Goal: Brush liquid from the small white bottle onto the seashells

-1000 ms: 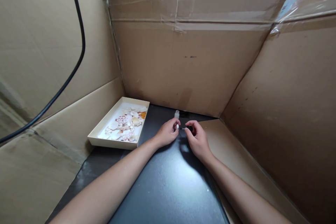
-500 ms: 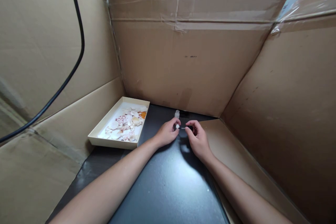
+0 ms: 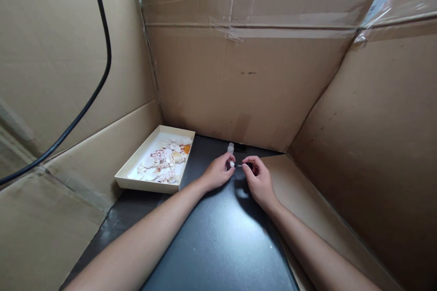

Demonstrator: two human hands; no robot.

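Between the thumb and fingers of my left hand (image 3: 215,173) is a small white shell (image 3: 232,164), partly covered by the fingertips. My right hand (image 3: 260,185) pinches a thin brush (image 3: 239,165) with a dark handle mostly hidden in the fingers. The brush points left, and its tip is at the shell; whether they touch is too small to tell. Just beyond my left fingers a small clear bottle (image 3: 231,148) stands upright on the dark table (image 3: 218,245).
To the left, a cream tray (image 3: 146,186) holds several white, striped and orange shells. Cardboard walls (image 3: 218,86) enclose the table at the back and sides. A cardboard sheet (image 3: 293,182) lies along the right. A black cable (image 3: 106,50) hangs at the upper left.
The shell and brush have shifted very slightly to the right, with the right fingers moving along. Both hands keep their grips; the tray and bottle stay put.
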